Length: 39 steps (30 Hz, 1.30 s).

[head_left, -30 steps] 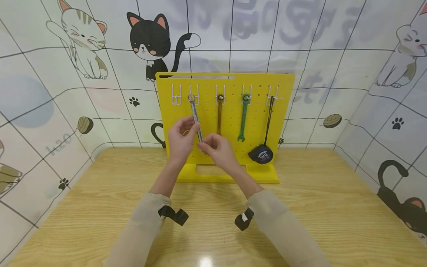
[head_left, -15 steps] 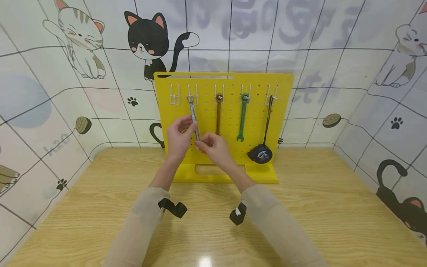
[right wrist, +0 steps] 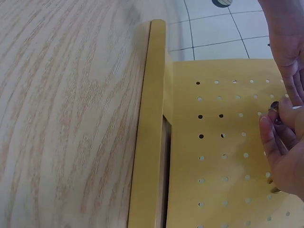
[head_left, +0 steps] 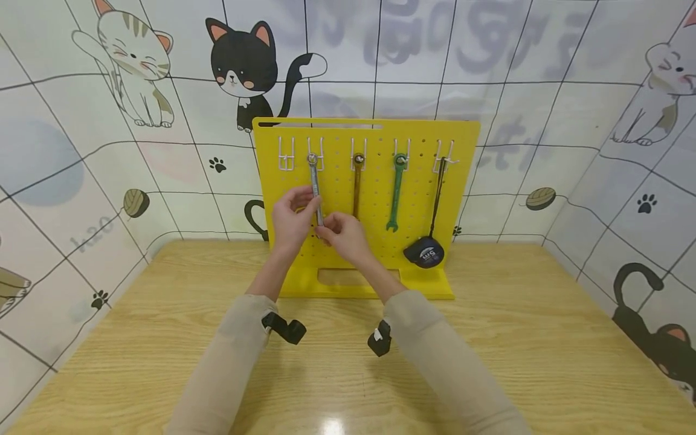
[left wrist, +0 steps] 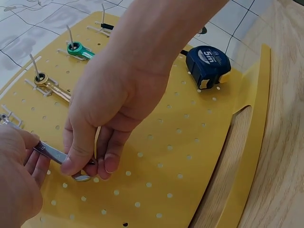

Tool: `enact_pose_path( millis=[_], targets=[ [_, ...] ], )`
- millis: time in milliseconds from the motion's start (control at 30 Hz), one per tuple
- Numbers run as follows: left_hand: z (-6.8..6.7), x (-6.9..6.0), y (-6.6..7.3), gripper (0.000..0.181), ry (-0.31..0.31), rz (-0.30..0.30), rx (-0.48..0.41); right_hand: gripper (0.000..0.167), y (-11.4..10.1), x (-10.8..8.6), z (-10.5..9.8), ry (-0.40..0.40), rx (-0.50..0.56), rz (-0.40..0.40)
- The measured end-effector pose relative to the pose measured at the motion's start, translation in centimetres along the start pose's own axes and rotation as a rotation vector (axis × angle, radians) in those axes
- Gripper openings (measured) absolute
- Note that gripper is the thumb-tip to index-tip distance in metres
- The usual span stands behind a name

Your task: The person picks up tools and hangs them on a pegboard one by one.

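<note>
A silver combination wrench point(head_left: 315, 181) stands almost upright in front of the yellow pegboard point(head_left: 375, 241). Its ring end lies at the second white hook from the left, and the hook's tip seems to show through the ring. My left hand point(head_left: 290, 220) pinches the shank midway between thumb and fingers. Lower down, the right hand point(head_left: 349, 238) pinches the wrench's bottom end, covering most of it. The left wrist view shows both grips on the wrench point(left wrist: 52, 153), with the bottom end partly poking out below the right thumb.
A brown-gold wrench point(head_left: 357, 187), a green wrench point(head_left: 397, 193) and a dark blue tape measure point(head_left: 425, 251) on a black strap hang to the right. The leftmost hook point(head_left: 286, 158) bears nothing. The board's base stands on a wooden table point(head_left: 489, 338).
The wrench has swung more upright, its bottom end shifting left toward the board. My right hand has moved left and slightly up with it; the left hand holds nearly the same place.
</note>
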<state>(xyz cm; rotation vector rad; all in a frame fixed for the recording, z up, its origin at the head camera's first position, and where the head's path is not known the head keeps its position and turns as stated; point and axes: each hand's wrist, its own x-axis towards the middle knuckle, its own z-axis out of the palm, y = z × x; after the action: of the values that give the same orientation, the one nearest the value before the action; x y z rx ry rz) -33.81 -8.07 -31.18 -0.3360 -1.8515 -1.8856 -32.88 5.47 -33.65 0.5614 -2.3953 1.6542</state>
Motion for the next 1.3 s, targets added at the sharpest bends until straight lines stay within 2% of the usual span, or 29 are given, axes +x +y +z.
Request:
enact_pose_path(
  millis=[367, 600, 900, 1067, 1300],
  targets=[
    [-0.6, 0.7, -0.8, 0.025, 0.013, 0.025, 0.015, 0.013, -0.7, 0.5, 0.3, -0.018, -0.128, 0.027],
    [-0.5, 0.6, -1.0, 0.025, 0.02, 0.026, 0.004, 0.01, -0.4, 0.3, 0.3, 0.016, -0.053, 0.056],
    [-0.4, 0.5, -1.2, 0.025, 0.028, 0.002, -0.011, 0.01, -0.4, 0.0, 0.0, 0.038, -0.094, 0.065],
    [-0.8, 0.0, -1.2, 0.023, 0.026, -0.011, -0.017, 0.017, -0.2, -0.4, 0.1, 0.025, -0.078, 0.084],
    [-1.3, -0.4, -1.0, 0.026, 0.002, -0.023, -0.047, 0.024, 0.5, -1.0, 0.0, 0.03, -0.008, 0.062]
  ],
)
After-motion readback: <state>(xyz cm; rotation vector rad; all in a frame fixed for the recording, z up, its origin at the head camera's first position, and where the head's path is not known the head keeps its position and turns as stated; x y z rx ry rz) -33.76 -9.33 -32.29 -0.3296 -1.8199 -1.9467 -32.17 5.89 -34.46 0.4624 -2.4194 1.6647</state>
